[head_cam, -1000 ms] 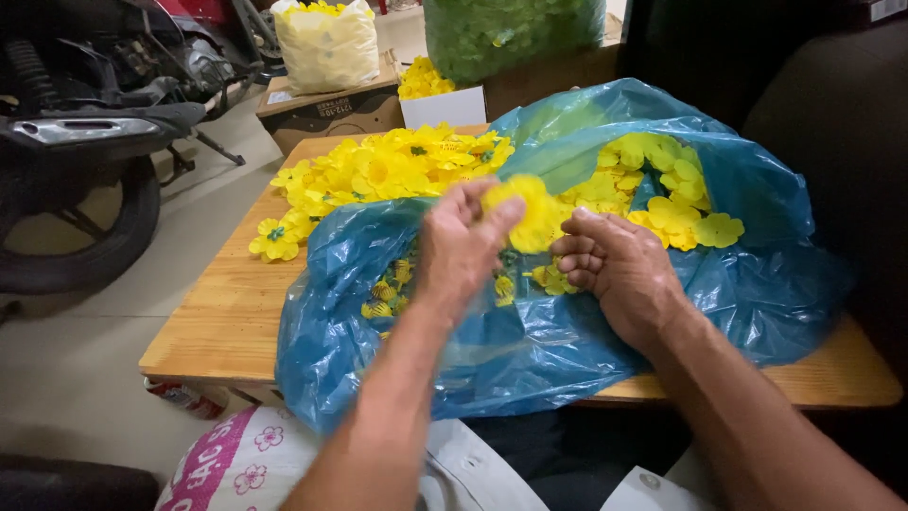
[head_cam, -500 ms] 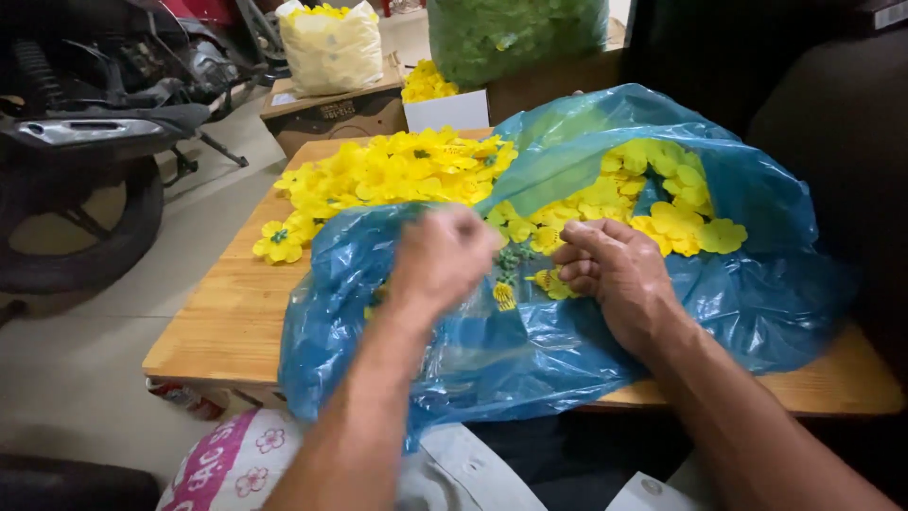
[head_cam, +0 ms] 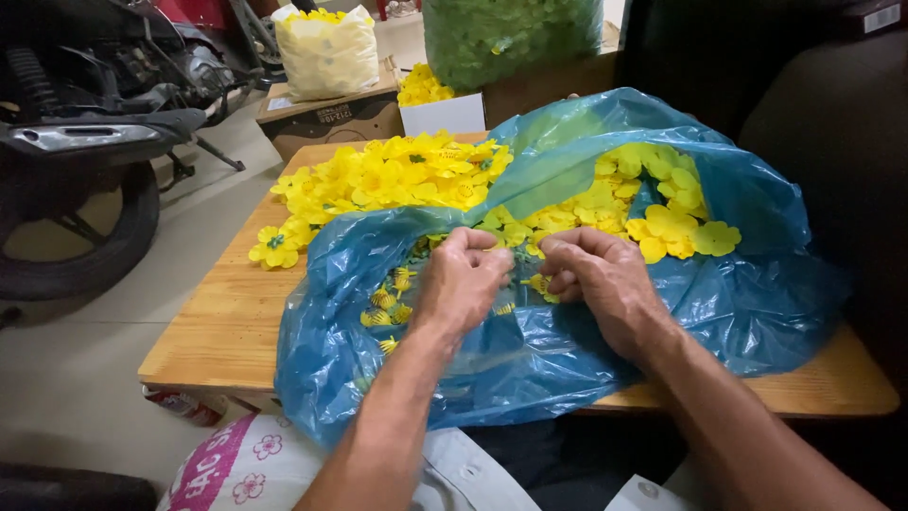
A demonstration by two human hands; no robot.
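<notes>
Right now your two hands meet over one blue plastic bag on the wooden table: left hand curled shut, right hand pinching a small yellow flower piece. Loose yellow flowers, too many to count, form one heap behind.

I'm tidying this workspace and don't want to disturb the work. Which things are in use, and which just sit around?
In use:
left hand
right hand
small yellow flower centres
blue plastic bag
yellow petals
finished flower pile

Lying about:
cardboard box
green-filled bag
motorbike
</notes>
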